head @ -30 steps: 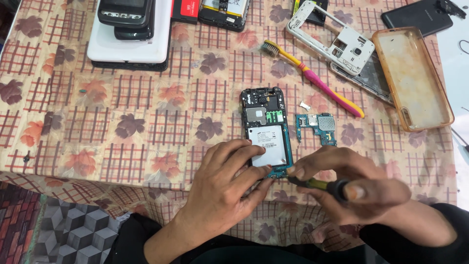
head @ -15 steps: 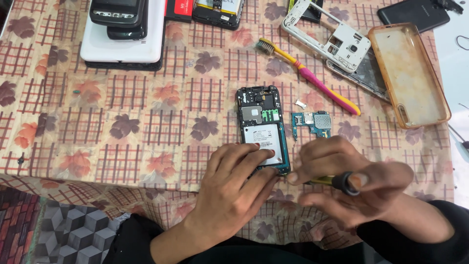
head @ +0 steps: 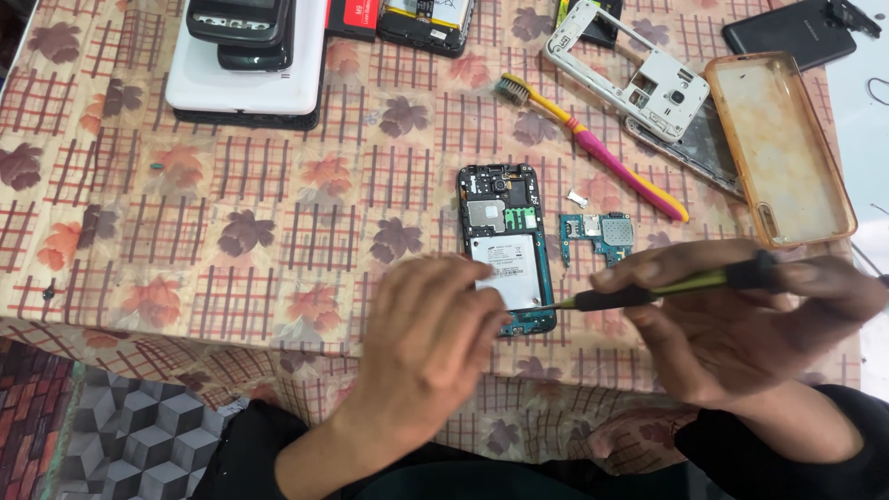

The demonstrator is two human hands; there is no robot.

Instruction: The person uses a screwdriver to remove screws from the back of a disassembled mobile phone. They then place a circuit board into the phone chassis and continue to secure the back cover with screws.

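An opened phone [head: 505, 236] with its back removed lies on the leaf-patterned tablecloth [head: 278, 213], its white battery showing. My left hand [head: 431, 338] rests its fingertips on the phone's lower left corner. A screwdriver [head: 667, 289] with a black and green handle sits in my right hand [head: 741, 324], with the thin metal tip touching the phone's lower right edge. Just right of the phone lies a small blue circuit board [head: 597, 233], and a tiny metal piece [head: 577, 197] sits above it.
A pink and yellow toothbrush [head: 593, 148], a white phone frame [head: 625, 69] and a clear orange phone case [head: 778, 148] lie at the back right. Stacked phones [head: 245, 56] sit at the back left, a dark phone [head: 787, 32] at the far right. The table edge runs close to me.
My right hand has swung out to the right, so the screwdriver now lies nearly level with its tip at the phone's lower right edge. The left hand stays on the phone.
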